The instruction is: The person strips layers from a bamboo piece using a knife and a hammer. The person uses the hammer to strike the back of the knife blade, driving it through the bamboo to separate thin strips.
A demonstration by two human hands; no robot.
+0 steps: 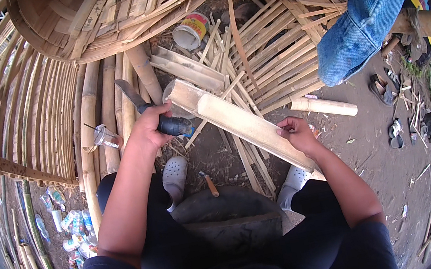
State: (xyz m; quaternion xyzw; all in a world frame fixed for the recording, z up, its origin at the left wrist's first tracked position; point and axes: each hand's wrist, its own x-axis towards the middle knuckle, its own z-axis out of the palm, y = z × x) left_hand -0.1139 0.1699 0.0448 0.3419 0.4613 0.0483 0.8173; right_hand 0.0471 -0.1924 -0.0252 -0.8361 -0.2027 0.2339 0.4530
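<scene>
Two hands are occupied: a knife (157, 113) is gripped by the left hand (150, 127); the split bamboo (242, 124) is clasped by right hand (297, 134) fingers; a slipped blade could cut them.

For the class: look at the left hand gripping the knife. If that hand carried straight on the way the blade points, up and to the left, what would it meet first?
Probably the round bamboo poles lying beyond the left hand and the knife; depth is unclear.
</scene>
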